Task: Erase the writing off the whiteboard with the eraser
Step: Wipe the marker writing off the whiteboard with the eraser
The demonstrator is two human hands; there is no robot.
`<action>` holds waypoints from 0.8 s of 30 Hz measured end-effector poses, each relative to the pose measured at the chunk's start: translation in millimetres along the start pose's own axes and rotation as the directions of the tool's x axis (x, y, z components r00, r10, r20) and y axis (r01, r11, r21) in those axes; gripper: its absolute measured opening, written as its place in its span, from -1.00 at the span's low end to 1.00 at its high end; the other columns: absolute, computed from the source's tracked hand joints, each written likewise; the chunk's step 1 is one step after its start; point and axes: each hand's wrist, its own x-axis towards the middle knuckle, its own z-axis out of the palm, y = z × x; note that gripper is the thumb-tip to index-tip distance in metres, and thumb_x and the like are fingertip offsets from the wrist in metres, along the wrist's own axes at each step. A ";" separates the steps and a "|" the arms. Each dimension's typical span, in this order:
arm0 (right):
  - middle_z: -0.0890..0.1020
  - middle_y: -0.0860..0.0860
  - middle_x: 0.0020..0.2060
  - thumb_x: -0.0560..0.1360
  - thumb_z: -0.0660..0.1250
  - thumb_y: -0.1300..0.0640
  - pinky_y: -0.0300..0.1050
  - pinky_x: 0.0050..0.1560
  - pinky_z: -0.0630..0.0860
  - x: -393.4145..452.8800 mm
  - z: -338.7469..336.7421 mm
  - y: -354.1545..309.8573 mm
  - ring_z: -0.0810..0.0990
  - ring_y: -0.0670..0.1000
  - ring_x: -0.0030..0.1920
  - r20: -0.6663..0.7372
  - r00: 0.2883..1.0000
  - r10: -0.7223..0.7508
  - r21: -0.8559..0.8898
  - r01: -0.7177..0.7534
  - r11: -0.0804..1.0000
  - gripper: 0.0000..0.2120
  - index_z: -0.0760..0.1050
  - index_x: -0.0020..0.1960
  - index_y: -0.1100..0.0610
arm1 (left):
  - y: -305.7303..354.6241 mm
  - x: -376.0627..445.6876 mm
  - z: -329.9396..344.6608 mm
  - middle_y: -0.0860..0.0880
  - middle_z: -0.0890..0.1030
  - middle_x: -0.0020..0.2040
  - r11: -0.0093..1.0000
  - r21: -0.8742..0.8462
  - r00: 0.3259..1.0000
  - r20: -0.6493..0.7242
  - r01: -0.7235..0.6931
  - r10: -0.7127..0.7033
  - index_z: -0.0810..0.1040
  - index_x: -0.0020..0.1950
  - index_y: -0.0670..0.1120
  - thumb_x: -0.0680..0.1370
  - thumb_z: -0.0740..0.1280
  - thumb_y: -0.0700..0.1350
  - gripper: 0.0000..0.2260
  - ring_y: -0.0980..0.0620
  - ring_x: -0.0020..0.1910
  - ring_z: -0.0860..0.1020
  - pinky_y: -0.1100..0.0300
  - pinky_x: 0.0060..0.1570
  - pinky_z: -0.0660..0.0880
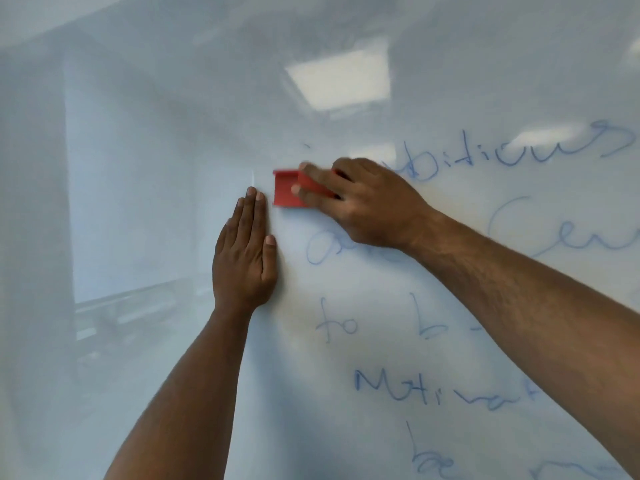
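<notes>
A glossy whiteboard [145, 188] fills the view. Blue handwriting [512, 157] runs across its right half in several lines, down to the bottom edge. My right hand [367, 202] presses a red eraser [287, 188] flat against the board at the left end of the top line, fingers wrapped over it. The start of that line looks smeared. My left hand [246, 254] lies flat on the board just left of and below the eraser, fingers together and pointing up, holding nothing.
The board's left half carries no writing and mirrors a ceiling light [339, 81] and room shapes. My right forearm [519, 306] crosses over part of the second and third lines of writing.
</notes>
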 end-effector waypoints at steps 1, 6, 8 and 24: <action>0.52 0.19 0.47 0.57 0.28 0.30 0.09 0.07 0.56 3.2 0.2 3.7 0.61 0.21 0.03 -0.013 0.996 0.092 -0.022 -0.092 0.996 -0.50 0.49 0.50 0.12 | -0.2 -1.4 0.3 -0.10 0.15 0.71 1.000 0.006 1.000 0.001 0.008 -0.008 0.15 0.70 -0.19 0.70 -0.01 -0.05 -0.44 -0.04 0.70 0.12 -0.08 0.63 0.22; 0.50 0.20 0.49 0.56 0.30 0.29 0.09 0.03 0.52 10.9 5.2 -21.6 0.60 0.23 0.00 0.014 0.969 0.245 0.015 -0.245 0.969 -0.48 0.48 0.51 0.13 | -1.5 -3.7 0.8 -0.10 0.16 0.71 0.999 0.030 1.000 -0.007 0.014 -0.014 0.16 0.69 -0.19 0.70 -0.02 -0.06 -0.45 -0.04 0.70 0.13 -0.09 0.62 0.24; 0.49 0.18 0.50 0.55 0.30 0.30 0.11 0.08 0.54 6.9 5.8 -21.8 0.59 0.22 0.03 0.032 0.995 0.091 0.081 -0.093 0.992 -0.47 0.48 0.51 0.12 | -2.0 -4.1 0.3 -0.10 0.18 0.70 0.999 0.039 1.000 -0.015 0.013 -0.012 0.18 0.69 -0.19 0.69 -0.01 -0.07 -0.45 -0.05 0.69 0.15 -0.10 0.61 0.26; 0.46 0.24 0.50 0.47 0.01 0.36 0.16 0.12 0.54 -2.1 -16.6 -16.3 0.60 0.28 0.11 0.188 0.944 0.271 -0.036 -0.269 0.962 -0.34 0.47 0.52 0.12 | 3.8 -3.1 -1.2 -0.16 0.26 0.67 0.995 0.100 0.998 -0.064 -0.014 0.021 0.24 0.66 -0.23 0.66 0.03 -0.11 -0.45 -0.11 0.66 0.25 -0.10 0.55 0.36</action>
